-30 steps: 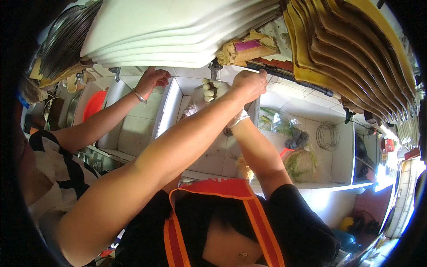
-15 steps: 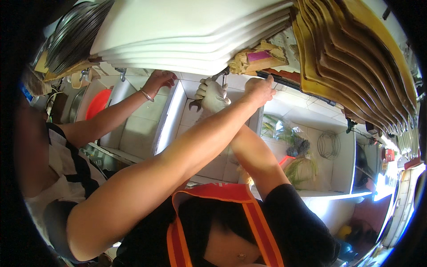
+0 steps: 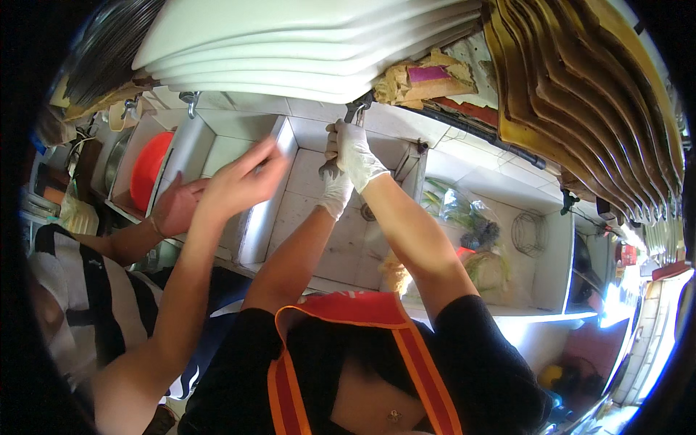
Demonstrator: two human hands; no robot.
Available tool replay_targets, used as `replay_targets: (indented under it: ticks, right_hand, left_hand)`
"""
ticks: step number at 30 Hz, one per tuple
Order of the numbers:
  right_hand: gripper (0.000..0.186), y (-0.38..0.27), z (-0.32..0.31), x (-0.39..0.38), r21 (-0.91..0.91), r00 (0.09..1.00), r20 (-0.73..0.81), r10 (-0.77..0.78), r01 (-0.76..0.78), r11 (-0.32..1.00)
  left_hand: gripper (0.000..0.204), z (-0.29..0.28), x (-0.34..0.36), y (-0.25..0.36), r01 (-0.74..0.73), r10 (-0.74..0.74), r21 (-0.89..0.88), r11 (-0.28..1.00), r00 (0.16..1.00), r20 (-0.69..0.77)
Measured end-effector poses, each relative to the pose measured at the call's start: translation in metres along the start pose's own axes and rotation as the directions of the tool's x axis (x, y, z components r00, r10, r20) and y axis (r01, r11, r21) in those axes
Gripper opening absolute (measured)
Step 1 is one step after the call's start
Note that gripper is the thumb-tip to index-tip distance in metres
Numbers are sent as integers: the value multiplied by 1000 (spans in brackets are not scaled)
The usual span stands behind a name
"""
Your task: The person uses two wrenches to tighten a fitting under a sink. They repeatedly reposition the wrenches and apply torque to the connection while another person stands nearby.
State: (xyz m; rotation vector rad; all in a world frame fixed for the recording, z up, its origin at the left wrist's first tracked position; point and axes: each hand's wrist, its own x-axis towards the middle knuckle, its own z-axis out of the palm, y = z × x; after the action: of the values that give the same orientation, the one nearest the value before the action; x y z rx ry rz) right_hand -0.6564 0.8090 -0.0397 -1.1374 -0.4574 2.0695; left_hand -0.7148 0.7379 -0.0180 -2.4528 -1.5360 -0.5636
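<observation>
Both my hands wear white gloves and work close together under a metal tap (image 3: 357,110) at the back of the middle sink (image 3: 293,196). My right hand (image 3: 357,154) is closed around a metal piece directly below the tap; whether that is the spout or a tool is hidden. Lower and slightly left, my left hand (image 3: 336,194) grips a grey wrench (image 3: 329,171), whose jaw shows between the two gloves. To the left, a co-worker's blurred hand (image 3: 246,181) hovers over the neighbouring basin, another co-worker's hand (image 3: 174,206) beside it.
White stacked plates (image 3: 290,65) and brown stacked trays (image 3: 573,101) overhang the sinks. Torn cardboard (image 3: 420,80) lies between them. The right basin (image 3: 554,268) holds green vegetables (image 3: 486,272), a scouring pad (image 3: 482,235) and a wire coil (image 3: 531,235). Far left is a red basin (image 3: 148,170).
The co-worker's arm that reached across mine has drawn back to the left. Both my gloved hands now show plainly below the tap. The wrench jaw has shifted slightly right.
</observation>
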Motion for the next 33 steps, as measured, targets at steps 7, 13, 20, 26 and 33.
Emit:
replay_targets:
  ticks: [7, 13, 20, 26, 33]
  right_hand:
    - [42, -10, -13, -22, 179, 960, 273, 67, -120, 976]
    - [53, 13, -25, -35, 376, 934, 345, -98, -42, 926]
    - [42, 30, -24, -41, 260, 935, 334, -121, 32, 965]
    - [41, 29, -9, -39, 78, 997, 55, -60, 55, 995]
    - [43, 25, 1, -47, 102, 998, 49, -36, 31, 994]
  left_hand:
    - [8, 116, -18, -26, 224, -698, -968, -110, 677, 236]
    - [17, 82, -20, -67, 241, -242, -801, -548, 871, 427]
    - [20, 71, -58, -67, 653, -778, -754, 71, 509, 368]
    - [27, 49, -35, -44, 592, -786, -802, 81, 533, 314]
    - [31, 60, 32, -80, 308, -777, -865, 396, 614, -137]
